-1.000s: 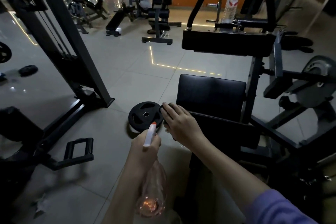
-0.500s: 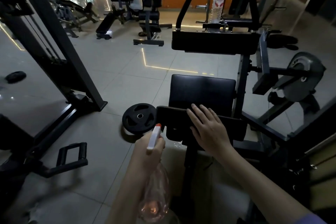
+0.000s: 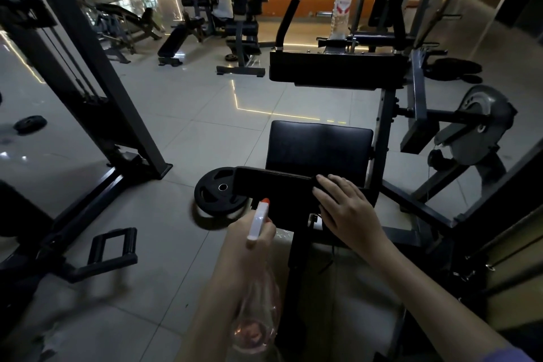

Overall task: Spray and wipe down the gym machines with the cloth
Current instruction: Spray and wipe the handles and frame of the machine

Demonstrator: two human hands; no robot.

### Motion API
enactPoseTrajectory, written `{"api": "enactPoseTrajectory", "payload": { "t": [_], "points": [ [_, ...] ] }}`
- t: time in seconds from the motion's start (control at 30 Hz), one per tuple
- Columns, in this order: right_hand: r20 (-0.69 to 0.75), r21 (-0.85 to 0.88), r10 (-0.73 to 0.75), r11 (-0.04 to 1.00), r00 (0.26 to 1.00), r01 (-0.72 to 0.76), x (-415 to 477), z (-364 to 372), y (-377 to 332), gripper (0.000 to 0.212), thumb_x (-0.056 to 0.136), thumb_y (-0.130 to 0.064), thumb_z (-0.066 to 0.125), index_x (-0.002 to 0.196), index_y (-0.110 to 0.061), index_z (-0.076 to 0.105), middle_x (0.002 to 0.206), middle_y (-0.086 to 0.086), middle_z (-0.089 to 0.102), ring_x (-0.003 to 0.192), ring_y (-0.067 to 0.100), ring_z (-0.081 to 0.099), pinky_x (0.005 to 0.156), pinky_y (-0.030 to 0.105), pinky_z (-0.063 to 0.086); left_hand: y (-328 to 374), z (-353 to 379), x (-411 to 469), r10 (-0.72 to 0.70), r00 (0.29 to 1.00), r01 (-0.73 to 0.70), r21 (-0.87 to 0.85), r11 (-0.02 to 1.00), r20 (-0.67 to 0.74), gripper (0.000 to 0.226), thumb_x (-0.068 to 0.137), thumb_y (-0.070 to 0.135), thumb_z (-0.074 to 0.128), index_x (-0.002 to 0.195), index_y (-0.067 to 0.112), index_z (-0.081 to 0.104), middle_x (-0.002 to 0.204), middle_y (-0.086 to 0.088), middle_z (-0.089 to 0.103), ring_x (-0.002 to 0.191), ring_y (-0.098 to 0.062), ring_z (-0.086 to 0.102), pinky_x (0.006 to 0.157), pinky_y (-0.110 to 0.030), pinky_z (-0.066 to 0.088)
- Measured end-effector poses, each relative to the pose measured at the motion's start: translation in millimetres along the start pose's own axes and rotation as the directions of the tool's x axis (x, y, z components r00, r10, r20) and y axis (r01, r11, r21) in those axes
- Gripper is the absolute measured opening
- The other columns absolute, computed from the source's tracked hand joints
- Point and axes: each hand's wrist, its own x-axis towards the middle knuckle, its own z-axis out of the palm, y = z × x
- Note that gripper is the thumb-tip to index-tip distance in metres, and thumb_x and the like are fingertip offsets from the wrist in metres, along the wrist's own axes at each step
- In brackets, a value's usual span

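The left hand [image 3: 249, 241] has its fingers curled around the neck of the spray bottle [image 3: 258, 317]. The white nozzle [image 3: 259, 219] with its orange tip stands out above the knuckles and points toward the small black pad [image 3: 270, 188] just beyond it. I judge the bottle is held so to be ready for the next spray while the other hand works. The right hand [image 3: 345, 209] lies flat on the right end of the same pad, its fingers straight and a little spread, gripping nothing. Such a flat press suits a wiping stroke along the pad. The cloth I cannot make out for sure: a dark edge shows under these fingertips, and it may be the cloth or only the pad. Past the right fingertips stands the seat pad [image 3: 318, 144], and to the left of the nozzle tip a weight plate [image 3: 217, 194] lies on the floor. The wiping of this machine seems to be in its middle
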Motion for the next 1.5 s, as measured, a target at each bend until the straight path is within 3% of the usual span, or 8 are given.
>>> {"api": "enactPoseTrajectory", "payload": {
  "t": [0.37,0.53,0.77,0.97,1.17,1.27,1.4,1.5],
  "points": [
    [-0.067,0.075,0.188,0.980,0.980,-0.183,-24,-11,14,0.031,0.090,-0.014,0.047,0.114,-0.003,0.064,0.125,0.017,0.059,0.115,0.034,0.053,0.098,0.048,0.046,19,31,-26,0.010,1.000,-0.010,0.020,1.000,0.006,0.032,0.075,0.029,0.040,0.080,0.002,0.055,0.078,-0.021,0.061,0.070,-0.036,0.058,0.057,-0.048,0.048],
    [-0.084,0.129,0.319,0.943,0.944,-0.307,-27,-14,14,0.028,0.089,-0.008,0.052,0.113,0.000,0.062,0.121,0.020,0.058,0.109,0.037,0.056,0.090,0.043,0.051,18,45,-30,-0.013,0.999,0.009,0.075,0.997,0.052,0.024,0.071,0.031,0.039,0.073,0.009,0.048,0.064,-0.010,0.053,0.056,-0.022,0.049,0.055,-0.049,0.047],
    [-0.090,0.180,0.515,0.850,0.852,-0.495,-22,-17,4,0.033,0.076,0.006,0.067,0.109,0.003,0.063,0.114,0.023,0.059,0.099,0.042,0.060,0.083,0.044,0.052,8,60,-25,0.095,0.992,-0.108,0.162,0.981,0.085,0.010,0.089,0.023,0.050,0.083,0.017,0.046,0.070,0.004,0.049,0.059,-0.010,0.045,0.050,-0.019,0.034],
    [-0.027,0.317,0.648,0.728,0.761,-0.608,-17,-25,10,0.041,0.089,-0.024,0.036,0.110,0.002,0.059,0.104,0.019,0.062,0.091,0.033,0.063,0.079,0.030,0.048,5,77,-20,0.212,0.971,-0.227,0.143,0.963,0.113,0.012,0.086,0.017,0.053,0.086,0.017,0.042,0.076,0.004,0.044,0.064,-0.011,0.040,0.055,-0.020,0.032],
    [0.055,0.411,0.719,0.616,0.693,-0.672,-22,-26,26,0.031,0.093,-0.018,0.043,0.112,0.000,0.061,0.106,0.017,0.062,0.092,0.026,0.060,0.080,0.015,0.036,9,113,-31,0.231,0.955,-0.262,0.161,0.952,0.189,0.019,0.082,0.016,0.051,0.098,0.008,0.045,0.081,-0.001,0.041,0.071,-0.016,0.036,0.064,-0.027,0.034],
    [0.201,0.494,0.787,0.433,0.584,-0.754,-24,-22,52,0.025,0.094,-0.011,0.048,0.116,-0.008,0.061,0.101,0.012,0.063,0.085,0.017,0.056,0.067,0.016,0.037,12,134,-29,0.190,0.962,-0.228,0.190,0.955,0.197,0.016,0.079,0.017,0.050,0.092,0.012,0.041,0.083,-0.003,0.042,0.071,-0.018,0.039,0.061,-0.026,0.034],
    [0.400,0.598,0.879,-0.037,0.258,-0.801,-33,-14,93,0.027,0.094,-0.020,0.044,0.115,-0.019,0.061,0.086,0.002,0.063,0.064,0.009,0.054,0.050,0.016,0.041,26,172,-27,0.128,0.981,-0.177,0.387,0.905,0.148,0.031,0.083,0.009,0.054,0.113,0.005,0.049,0.104,-0.010,0.053,0.091,-0.022,0.050,0.078,-0.029,0.044],
    [0.474,0.581,0.851,-0.108,0.227,-0.807,-41,-9,123,0.026,0.094,-0.020,0.043,0.113,-0.019,0.061,0.095,0.003,0.063,0.070,0.010,0.056,0.055,0.022,0.044,34,208,-17,0.102,0.991,-0.129,0.386,0.913,0.088,0.035,0.054,0.020,0.062,0.086,0.011,0.050,0.070,-0.002,0.056,0.057,-0.013,0.054,0.049,-0.020,0.044]
  ]
}}
